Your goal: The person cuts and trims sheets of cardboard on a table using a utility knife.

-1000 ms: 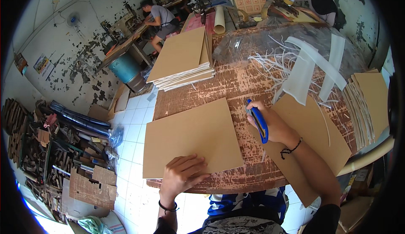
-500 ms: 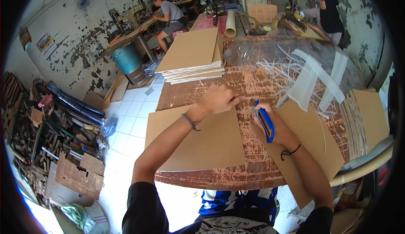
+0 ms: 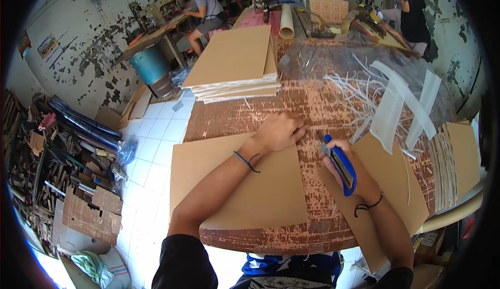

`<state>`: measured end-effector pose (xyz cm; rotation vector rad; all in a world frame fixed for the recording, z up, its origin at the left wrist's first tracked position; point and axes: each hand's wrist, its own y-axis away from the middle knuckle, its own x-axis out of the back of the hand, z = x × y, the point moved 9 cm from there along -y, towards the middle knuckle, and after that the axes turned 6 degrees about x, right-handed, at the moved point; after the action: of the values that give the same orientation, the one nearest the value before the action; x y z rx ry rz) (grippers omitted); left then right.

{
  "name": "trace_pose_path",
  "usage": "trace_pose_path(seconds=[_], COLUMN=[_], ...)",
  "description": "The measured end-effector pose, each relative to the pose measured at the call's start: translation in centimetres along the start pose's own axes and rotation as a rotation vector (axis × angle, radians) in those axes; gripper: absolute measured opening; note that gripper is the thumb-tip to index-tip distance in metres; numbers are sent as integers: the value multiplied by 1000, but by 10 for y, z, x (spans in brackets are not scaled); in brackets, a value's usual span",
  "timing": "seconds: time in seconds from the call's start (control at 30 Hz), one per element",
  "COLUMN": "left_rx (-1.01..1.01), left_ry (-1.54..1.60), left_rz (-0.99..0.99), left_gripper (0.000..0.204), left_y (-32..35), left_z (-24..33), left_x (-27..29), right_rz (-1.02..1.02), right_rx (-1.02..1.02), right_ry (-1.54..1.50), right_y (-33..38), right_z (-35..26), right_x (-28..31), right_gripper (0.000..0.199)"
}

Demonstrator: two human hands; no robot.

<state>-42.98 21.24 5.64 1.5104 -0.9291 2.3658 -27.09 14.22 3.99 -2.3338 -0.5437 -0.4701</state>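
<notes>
My right hand [image 3: 353, 170] is wrapped round a blue utility knife [image 3: 341, 165], its tip pointing away from me and to the left, above the worn tabletop. At the upper right corner of a flat brown cardboard sheet [image 3: 245, 185], my left hand [image 3: 283, 132] is closed with its fingers curled. Whatever it pinches, if anything, is hidden. My left forearm crosses over that sheet. Beneath my right wrist lie more brown sheets [image 3: 385, 156], angled over the front edge of the table [image 3: 317, 195].
A tall stack of cardboard [image 3: 229, 54] stands at the far left of the table. Thin white strips [image 3: 354, 93], broad translucent pieces [image 3: 390, 109] and clear plastic film [image 3: 312, 62] lie at the far right. Another stack [image 3: 461, 153] sits on the right edge. People work at benches beyond.
The view has shifted slightly. My right hand has drawn the utility knife a little nearer to me and to the right. My left hand has moved slightly right, still closed.
</notes>
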Motion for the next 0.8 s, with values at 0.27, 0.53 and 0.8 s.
trace_pose_path(seconds=[0.27, 0.53, 0.8], left_rx=[-9, -50, 44], left_ry=[-103, -150, -159], left_rz=[-58, -6, -288], left_gripper=[28, 29, 46], left_y=[-3, 0, 25], left_z=[7, 12, 27], left_x=[5, 0, 4], right_rz=[80, 87, 200], right_rx=[-25, -13, -7], right_ry=[-186, -277, -307], right_y=[-7, -8, -1], right_z=[2, 4, 12], right_x=[3, 2, 8], right_gripper=[32, 30, 27])
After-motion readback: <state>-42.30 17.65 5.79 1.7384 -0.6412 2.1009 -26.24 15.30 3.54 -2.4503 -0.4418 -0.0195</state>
